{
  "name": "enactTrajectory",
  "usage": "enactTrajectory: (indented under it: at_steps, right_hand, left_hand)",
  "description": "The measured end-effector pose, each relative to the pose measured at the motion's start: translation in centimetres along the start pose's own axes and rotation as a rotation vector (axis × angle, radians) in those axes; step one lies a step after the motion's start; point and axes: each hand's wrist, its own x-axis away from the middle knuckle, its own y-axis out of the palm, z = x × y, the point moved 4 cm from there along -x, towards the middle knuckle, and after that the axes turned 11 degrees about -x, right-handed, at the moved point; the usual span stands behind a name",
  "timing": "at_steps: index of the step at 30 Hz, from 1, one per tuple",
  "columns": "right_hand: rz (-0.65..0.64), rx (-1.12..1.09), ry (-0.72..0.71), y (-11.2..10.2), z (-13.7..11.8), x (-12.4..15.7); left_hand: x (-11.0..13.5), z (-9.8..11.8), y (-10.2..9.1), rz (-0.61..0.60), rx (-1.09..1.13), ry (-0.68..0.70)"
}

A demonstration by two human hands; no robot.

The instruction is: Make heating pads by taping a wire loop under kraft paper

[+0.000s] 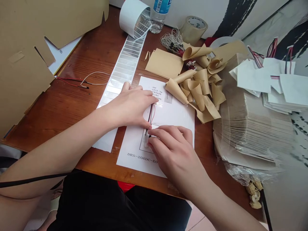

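Observation:
A white printed sheet (179,118) with a drawn outline lies in front of me. Thin red and black wires (151,113) run lengthwise along it. My left hand (133,106) lies over the sheet's left side, thumb and index finger spread, their tips touching the paper near both ends of the wires. Close to the left thumb, my right hand (174,146) has its thumb and fingers pinched together at the lower wire end, on a small black part (149,136). A clear strip (145,141) shows beside those fingertips; the fingers partly hide what they hold.
A label roll (134,19) trails its strip beside the sheet. Behind stand a water bottle (160,16) and a tape roll (194,29), near bundled wires (173,41). Curled brown papers (201,86) and a card stack (255,128) lie right. A cardboard box (48,32) stands left.

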Motion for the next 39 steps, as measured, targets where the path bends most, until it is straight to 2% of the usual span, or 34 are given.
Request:
enactTrajectory:
  at_steps: [9, 15, 24, 34, 39]
  right_hand:
    - [0.041, -0.062, 0.046, 0.5, 0.1, 0.3]
    - [0.013, -0.093, 0.049, 0.8, -0.1, 0.3]
    - [-0.023, 0.015, 0.052, 0.6, -0.1, 0.1]
    - [-0.025, 0.034, 0.074, -1.2, -0.1, 0.4]
    - [-0.026, 0.041, 0.071, -1.2, -0.3, 0.4]
  left_hand:
    - [0.2, 0.1, 0.0, -0.007, 0.008, 0.004]
    - [0.5, 0.2, -0.1, -0.027, 0.014, 0.021]
    - [0.7, 0.5, -0.2, -0.039, 0.030, 0.027]
    - [0.8, 0.4, 0.0, -0.054, 0.041, 0.022]
    - [0.9, 0.5, -0.2, -0.075, 0.043, 0.016]
